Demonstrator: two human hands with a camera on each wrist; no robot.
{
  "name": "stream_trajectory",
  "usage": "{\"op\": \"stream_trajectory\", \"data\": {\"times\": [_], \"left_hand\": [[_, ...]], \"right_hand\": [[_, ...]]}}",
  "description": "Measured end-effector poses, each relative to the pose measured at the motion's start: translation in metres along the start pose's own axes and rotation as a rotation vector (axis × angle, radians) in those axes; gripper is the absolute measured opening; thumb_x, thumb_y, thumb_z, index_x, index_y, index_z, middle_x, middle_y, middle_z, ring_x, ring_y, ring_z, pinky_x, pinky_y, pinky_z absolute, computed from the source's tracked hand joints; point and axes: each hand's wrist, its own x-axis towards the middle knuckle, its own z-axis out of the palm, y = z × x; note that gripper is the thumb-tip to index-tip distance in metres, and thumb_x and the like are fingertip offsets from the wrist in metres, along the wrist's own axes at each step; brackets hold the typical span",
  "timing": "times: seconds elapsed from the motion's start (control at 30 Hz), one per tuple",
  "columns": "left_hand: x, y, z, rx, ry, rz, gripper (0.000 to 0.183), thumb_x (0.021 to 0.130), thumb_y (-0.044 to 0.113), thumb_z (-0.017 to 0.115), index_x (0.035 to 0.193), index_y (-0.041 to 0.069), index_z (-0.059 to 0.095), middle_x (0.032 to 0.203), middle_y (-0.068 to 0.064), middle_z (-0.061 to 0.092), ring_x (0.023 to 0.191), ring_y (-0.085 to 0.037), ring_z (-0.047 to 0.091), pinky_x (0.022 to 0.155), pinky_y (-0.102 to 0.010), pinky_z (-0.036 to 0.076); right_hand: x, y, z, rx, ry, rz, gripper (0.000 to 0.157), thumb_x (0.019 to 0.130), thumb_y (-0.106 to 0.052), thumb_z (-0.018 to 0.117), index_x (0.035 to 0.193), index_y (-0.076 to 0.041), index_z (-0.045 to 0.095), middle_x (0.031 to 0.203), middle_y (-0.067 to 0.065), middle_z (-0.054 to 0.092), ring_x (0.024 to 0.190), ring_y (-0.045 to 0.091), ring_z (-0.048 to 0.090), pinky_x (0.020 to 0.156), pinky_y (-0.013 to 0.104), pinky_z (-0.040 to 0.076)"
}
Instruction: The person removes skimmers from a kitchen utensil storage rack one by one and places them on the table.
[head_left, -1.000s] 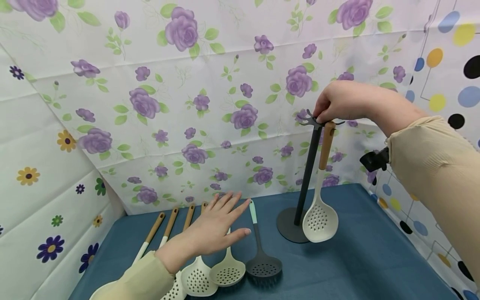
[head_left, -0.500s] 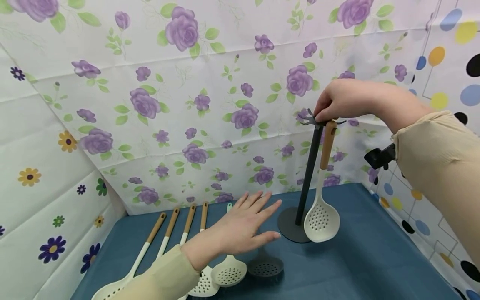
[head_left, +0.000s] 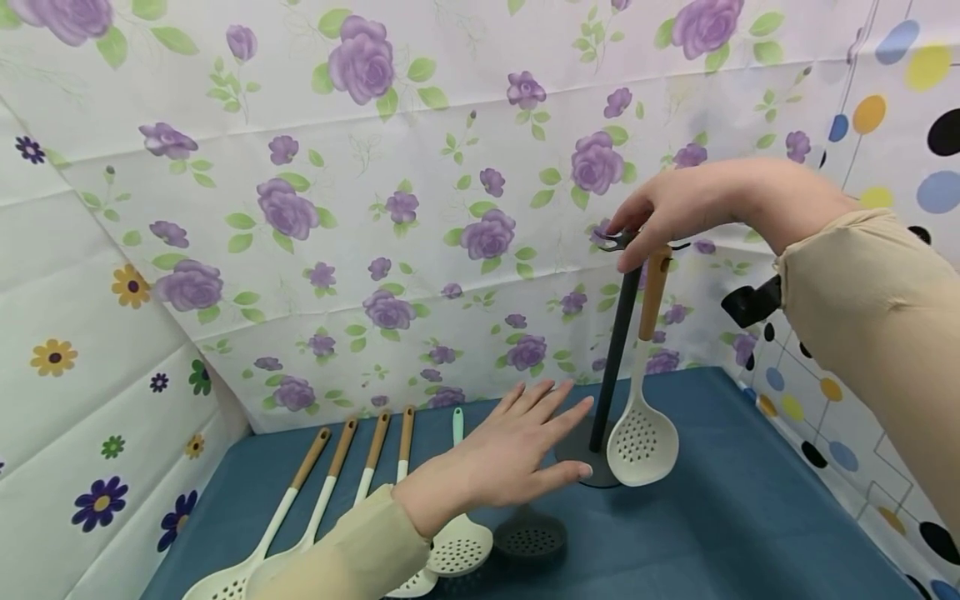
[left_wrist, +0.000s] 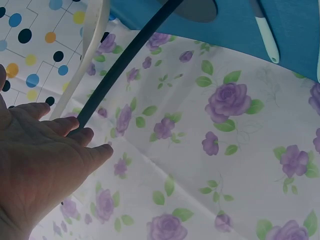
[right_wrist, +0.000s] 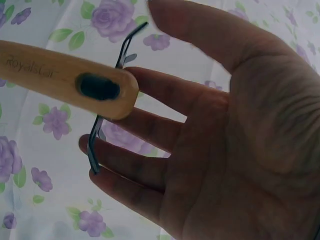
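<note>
A white skimmer (head_left: 642, 446) with a wooden handle hangs from the black utensil stand (head_left: 618, 350). My right hand (head_left: 682, 208) is over the stand's top, thumb apart from the fingers. In the right wrist view, its fingers lie behind the hooks (right_wrist: 92, 150) and the hanging wooden handle (right_wrist: 40, 70). My left hand (head_left: 510, 454) hovers spread over the table, left of the stand's pole and partly in front of its base. A dark grey skimmer (head_left: 531, 542) and a pale skimmer (head_left: 460, 547) lie beneath it, partly covered. The grey one's mint handle (left_wrist: 268, 39) shows in the left wrist view.
Several white utensils with wooden handles lie in a row at left, including a slotted one (head_left: 232, 579); the left sleeve (head_left: 356, 542) covers some. A flowered cloth (head_left: 420, 208) backs the blue table (head_left: 720, 500), with patterned cloths on both sides.
My left hand has moved right across the skimmers towards the stand's base. My right hand, which pinched the stand's top, has spread its thumb and fingers apart.
</note>
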Motion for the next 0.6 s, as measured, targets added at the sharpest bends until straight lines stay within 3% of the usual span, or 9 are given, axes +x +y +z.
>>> {"op": "stream_trajectory", "data": {"times": [0.4, 0.6], "left_hand": [[0.0089, 0.0035, -0.0018, -0.051, -0.003, 0.001, 0.075, 0.103, 0.067, 0.033, 0.165, 0.033, 0.008, 0.171, 0.003, -0.003, 0.156, -0.018, -0.008, 0.125, -0.050, -0.001], [0.0092, 0.0006, -0.0027, -0.069, 0.004, -0.018, 0.074, 0.104, 0.067, 0.033, 0.165, 0.033, 0.008, 0.171, 0.004, -0.003, 0.156, -0.018, -0.007, 0.125, -0.051, 0.000]], "right_hand": [[0.0007, -0.0028, 0.0027, -0.042, 0.007, -0.019, 0.076, 0.092, -0.051, 0.075, 0.147, -0.004, 0.055, 0.148, 0.022, 0.052, 0.133, 0.038, 0.051, 0.103, 0.057, 0.046], [0.0012, -0.0075, 0.0057, -0.113, 0.063, -0.010, 0.076, 0.093, -0.058, 0.070, 0.139, 0.001, 0.061, 0.128, 0.017, 0.066, 0.115, 0.031, 0.063, 0.094, 0.054, 0.051]]}}
